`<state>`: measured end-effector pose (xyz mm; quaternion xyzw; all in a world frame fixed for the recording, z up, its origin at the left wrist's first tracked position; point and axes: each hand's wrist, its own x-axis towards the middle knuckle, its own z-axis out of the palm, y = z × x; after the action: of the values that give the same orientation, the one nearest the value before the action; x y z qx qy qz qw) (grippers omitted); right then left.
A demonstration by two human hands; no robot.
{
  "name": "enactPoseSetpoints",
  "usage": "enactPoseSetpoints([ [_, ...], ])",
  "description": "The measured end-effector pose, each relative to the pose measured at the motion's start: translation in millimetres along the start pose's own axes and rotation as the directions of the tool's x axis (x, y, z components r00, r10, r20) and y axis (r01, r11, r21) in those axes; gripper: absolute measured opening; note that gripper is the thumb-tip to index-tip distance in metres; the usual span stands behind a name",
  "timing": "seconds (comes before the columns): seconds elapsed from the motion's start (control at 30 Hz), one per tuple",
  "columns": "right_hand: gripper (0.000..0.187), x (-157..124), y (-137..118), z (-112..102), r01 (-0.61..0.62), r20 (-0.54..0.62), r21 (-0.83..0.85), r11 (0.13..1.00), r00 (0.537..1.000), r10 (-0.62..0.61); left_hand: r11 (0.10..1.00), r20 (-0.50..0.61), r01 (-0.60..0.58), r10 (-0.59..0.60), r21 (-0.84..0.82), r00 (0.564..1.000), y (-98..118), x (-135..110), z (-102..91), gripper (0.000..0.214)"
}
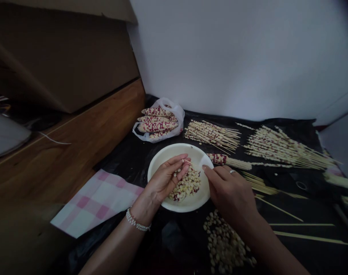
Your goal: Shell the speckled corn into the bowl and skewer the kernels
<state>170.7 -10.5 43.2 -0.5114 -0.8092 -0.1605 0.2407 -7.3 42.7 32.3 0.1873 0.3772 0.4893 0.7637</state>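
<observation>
A white bowl [155,162] of loose corn kernels [188,185], cream and dark red, stands in front of me. Over its left side, my left hand [169,173] is closed with its fingertips on a thin pale stick [186,161]; a few kernels show by its fingers. My right hand [232,189], wearing a ring, is at the bowl's right rim with thumb and forefinger pinched together. Whatever is between those fingers is too small to make out. Behind that hand lies a partly stripped corn cob [234,162].
A plastic bag of speckled cobs [157,124] stands behind the bowl. Kernel-threaded skewers lie in a near bundle [211,133] and a far-right bundle [282,147]. Bare sticks [261,183] rest at right. Loose kernels [227,244] are piled nearest me; a checked cloth [96,202] lies left.
</observation>
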Motion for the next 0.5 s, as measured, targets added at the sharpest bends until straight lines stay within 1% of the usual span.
enactPoseSetpoints([
  [0.2,0.027,0.2,-1.5,-1.2,0.009,0.001,0.003,1.0,1.0,-0.009,1.0,-0.047,-0.016,0.015,-0.01,0.999,1.8,-0.4,1.1,0.02],
  [0.5,0.029,-1.8,2.1,0.7,0.022,-0.015,-0.039,0.999,1.0,-0.022,1.0,-0.015,-0.024,0.023,-0.016,1.0,-0.8,1.6,0.7,0.017],
])
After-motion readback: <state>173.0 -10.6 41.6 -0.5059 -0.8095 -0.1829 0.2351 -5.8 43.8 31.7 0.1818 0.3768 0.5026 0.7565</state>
